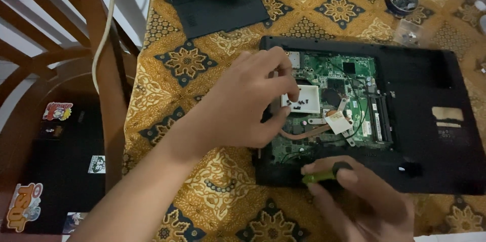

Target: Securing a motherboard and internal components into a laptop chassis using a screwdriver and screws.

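The left hand (243,103) reaches in from the lower left and lies over the near left part of an opened black laptop base (430,140); its fingers are curled loosely, not clenched, and the fingertips (291,92) press on a small white square label (306,99) just to the right of the knuckles; whether anything is pinched between them cannot be told. Right of that hand, and partly beneath it, the green circuit board (354,95) shows through the open bay; a copper heat pipe (309,131) curves out from under the palm.

The right hand (362,199) sits below and to the right of the left, at the near edge of the laptop base; it is closed around a green-handled screwdriver (321,175), whose handle pokes out leftward from between thumb and fingers; the tip is hidden.

Beyond the left hand, farther up the patterned gold cloth (223,191), lies a loose black cover panel (223,6); well up and to the right of both hands stands a small round tin (402,0); left of the left forearm rises a wooden chair (76,70).
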